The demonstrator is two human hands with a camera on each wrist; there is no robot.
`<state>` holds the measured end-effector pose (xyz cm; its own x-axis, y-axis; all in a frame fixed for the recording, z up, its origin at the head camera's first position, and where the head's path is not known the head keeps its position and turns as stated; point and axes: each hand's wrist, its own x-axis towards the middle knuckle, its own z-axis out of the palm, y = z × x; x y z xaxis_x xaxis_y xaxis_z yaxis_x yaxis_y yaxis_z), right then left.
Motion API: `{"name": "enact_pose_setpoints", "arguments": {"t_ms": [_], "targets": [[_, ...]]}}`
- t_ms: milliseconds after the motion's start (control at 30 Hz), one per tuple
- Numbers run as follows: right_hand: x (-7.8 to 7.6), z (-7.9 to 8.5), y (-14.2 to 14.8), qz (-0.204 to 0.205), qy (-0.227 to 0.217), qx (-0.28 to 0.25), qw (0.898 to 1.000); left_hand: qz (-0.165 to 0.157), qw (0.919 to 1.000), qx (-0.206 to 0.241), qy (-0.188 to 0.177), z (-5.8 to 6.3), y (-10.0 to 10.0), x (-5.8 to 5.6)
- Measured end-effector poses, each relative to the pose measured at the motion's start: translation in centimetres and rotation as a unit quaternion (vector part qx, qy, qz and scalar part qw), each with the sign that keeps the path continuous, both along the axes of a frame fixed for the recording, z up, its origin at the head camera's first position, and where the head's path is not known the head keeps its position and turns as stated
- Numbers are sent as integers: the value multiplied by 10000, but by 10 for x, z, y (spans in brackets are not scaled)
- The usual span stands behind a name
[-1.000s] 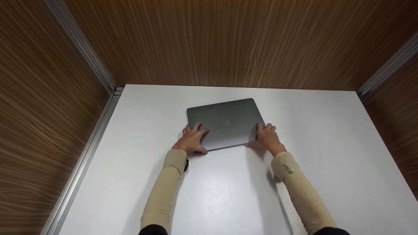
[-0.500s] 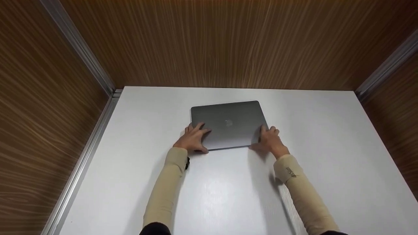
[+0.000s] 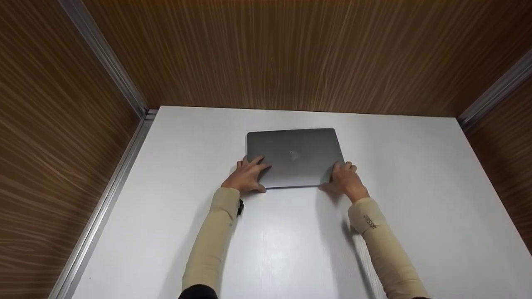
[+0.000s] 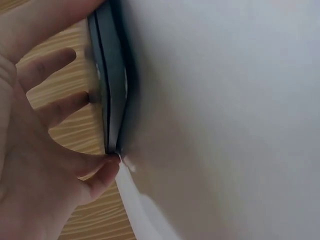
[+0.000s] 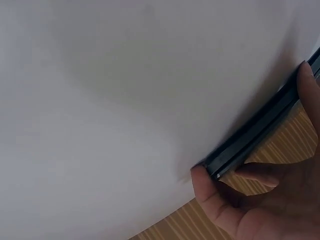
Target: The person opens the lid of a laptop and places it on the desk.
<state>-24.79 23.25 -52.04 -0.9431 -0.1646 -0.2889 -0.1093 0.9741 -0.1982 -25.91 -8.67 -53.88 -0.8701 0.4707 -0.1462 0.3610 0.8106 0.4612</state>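
Note:
A closed dark grey laptop [image 3: 295, 145] with a pale logo on its lid lies on the white table, its front edge nearly level. My left hand [image 3: 245, 176] grips its front left corner: the thumb is at the front edge, two fingers spread over the lid, the others at the left side. At the front right corner, my right hand [image 3: 345, 178] holds the laptop with its thumb at the front edge and bent fingers along the right side. In the left wrist view, fingertips meet the corner of the laptop's thin edge [image 4: 111, 80]; the right wrist view shows fingers around the opposite edge [image 5: 255, 130].
The white table [image 3: 166, 166] extends around the laptop. Brown wood-grain panels rise behind it [image 3: 266, 54] and at both sides. Metal rails [image 3: 108, 66] run along the panel joints.
The laptop has turned slightly clockwise and shifted a little right, its front edge now closer to level. My right hand has moved right with it; my left hand has moved only slightly.

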Motion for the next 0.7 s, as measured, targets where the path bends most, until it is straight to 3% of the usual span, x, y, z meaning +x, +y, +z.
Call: {"name": "enact_pose_setpoints", "arguments": {"t_ms": [133, 300, 433, 700], "targets": [[-1, 1, 1, -42, -17, -52, 10000, -18, 10000, -26, -19, -1, 0, 3], [-3, 6, -3, 84, 143, 314, 9994, -106, 9997, 147, 147, -3, -2, 5], [-5, 7, -6, 105, -17, 481, 9988, -55, 9994, 203, 282, -5, -4, 6], [-3, 3, -9, 97, -69, 640, 9979, 71, 9993, 334, 133, -8, -1, 11]]}}
